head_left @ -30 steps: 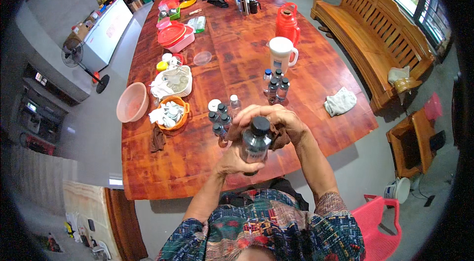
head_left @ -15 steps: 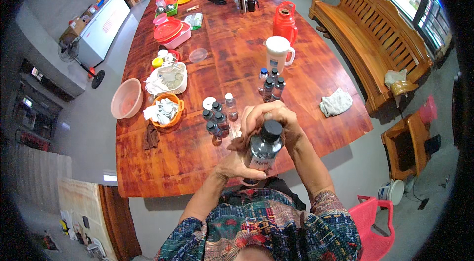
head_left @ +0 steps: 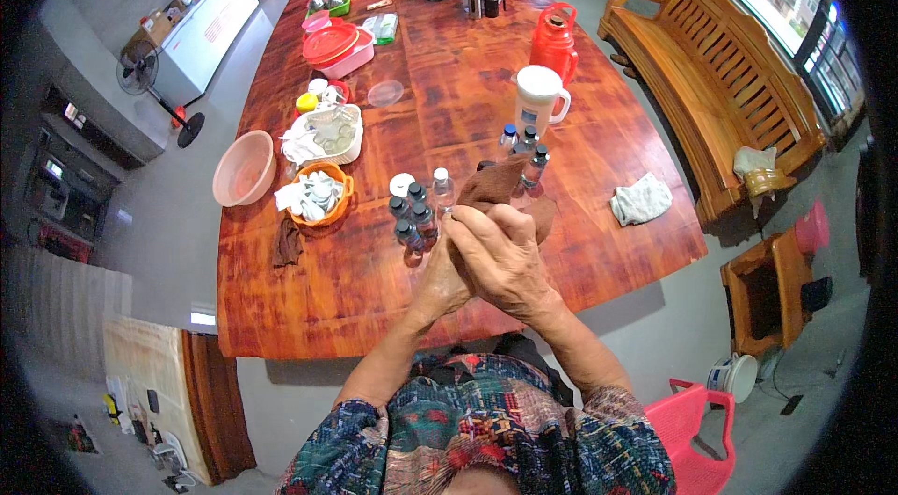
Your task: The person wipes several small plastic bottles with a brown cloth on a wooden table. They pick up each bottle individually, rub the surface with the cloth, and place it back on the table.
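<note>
My two hands are pressed together over the near part of the table. My right hand (head_left: 510, 261) is closed on a brown cloth (head_left: 494, 184), which flares out beyond the fingers. Against it, my left hand (head_left: 441, 278) is curled round the bottle seen half a second ago, now hidden by hands and cloth. Just left of the cloth, several small clear bottles with dark caps (head_left: 410, 217) stand beside a white-capped bottle (head_left: 442, 186). Behind the cloth is another group of small capped bottles (head_left: 535, 167), partly covered.
A white pitcher (head_left: 538, 102) and a red thermos jug (head_left: 554, 44) stand farther back. Left are an orange basket (head_left: 342, 205), a white basket (head_left: 352, 151) and a pink basin (head_left: 245, 169). A folded pale cloth (head_left: 642, 199) lies right; a red chair (head_left: 687, 429) stands nearby.
The bottle, upright with its black cap showing before, has gone out of sight behind my hands. My right hand has come down over my left, and the brown cloth now spreads forward.
</note>
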The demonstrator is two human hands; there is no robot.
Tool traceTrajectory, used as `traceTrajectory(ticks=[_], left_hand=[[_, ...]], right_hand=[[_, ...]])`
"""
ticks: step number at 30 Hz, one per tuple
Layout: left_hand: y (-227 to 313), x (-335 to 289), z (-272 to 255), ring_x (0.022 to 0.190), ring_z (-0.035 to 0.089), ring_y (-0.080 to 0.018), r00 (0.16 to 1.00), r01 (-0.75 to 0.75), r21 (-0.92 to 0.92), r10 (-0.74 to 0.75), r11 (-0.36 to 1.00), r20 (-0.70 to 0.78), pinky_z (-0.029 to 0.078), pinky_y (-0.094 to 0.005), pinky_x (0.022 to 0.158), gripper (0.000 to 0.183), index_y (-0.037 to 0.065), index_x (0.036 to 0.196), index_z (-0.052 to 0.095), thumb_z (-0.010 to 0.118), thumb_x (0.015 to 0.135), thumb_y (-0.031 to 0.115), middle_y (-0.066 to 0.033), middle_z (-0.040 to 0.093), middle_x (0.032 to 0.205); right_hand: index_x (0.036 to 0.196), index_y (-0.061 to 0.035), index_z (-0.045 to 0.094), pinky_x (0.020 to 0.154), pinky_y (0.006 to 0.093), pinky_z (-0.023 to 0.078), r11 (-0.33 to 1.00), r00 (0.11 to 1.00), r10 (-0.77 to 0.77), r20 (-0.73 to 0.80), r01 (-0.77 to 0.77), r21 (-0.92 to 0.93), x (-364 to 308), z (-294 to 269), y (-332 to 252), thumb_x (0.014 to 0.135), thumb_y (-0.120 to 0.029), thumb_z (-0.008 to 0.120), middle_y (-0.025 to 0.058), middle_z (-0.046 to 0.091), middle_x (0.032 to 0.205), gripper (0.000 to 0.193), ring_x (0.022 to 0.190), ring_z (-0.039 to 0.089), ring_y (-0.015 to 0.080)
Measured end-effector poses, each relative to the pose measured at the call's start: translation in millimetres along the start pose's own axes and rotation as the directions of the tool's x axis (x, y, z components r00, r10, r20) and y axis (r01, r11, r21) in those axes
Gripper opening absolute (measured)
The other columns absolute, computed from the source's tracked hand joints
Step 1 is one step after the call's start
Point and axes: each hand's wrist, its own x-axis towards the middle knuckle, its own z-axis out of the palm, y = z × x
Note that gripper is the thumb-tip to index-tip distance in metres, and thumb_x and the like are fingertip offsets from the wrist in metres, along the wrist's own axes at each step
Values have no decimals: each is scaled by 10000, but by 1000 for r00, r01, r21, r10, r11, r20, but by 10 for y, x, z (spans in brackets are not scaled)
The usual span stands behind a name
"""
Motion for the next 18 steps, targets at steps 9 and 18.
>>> traceTrajectory(ticks=[9,18], left_hand=[[-187,-82,57,1073,492,-342,997,-43,127,51,991,-63,406,-406,880,595,-2,1228,402,691,726,138,-200,478,1198],[11,112,-264,1111,496,-182,988,126,-857,-144,500,61,408,-298,932,616,12,1308,333,568,781,228,-91,466,1240]], right_hand=[[800,-75,556,616,350,333,946,989,-60,138,100,-308,597,246,-12,699,-191,546,48,485,717,155,734,471,195],[1149,-59,548,959,439,309,908,980,196,-44,-165,385,165,230,51,780,-126,567,116,497,1224,375,1119,438,313]])
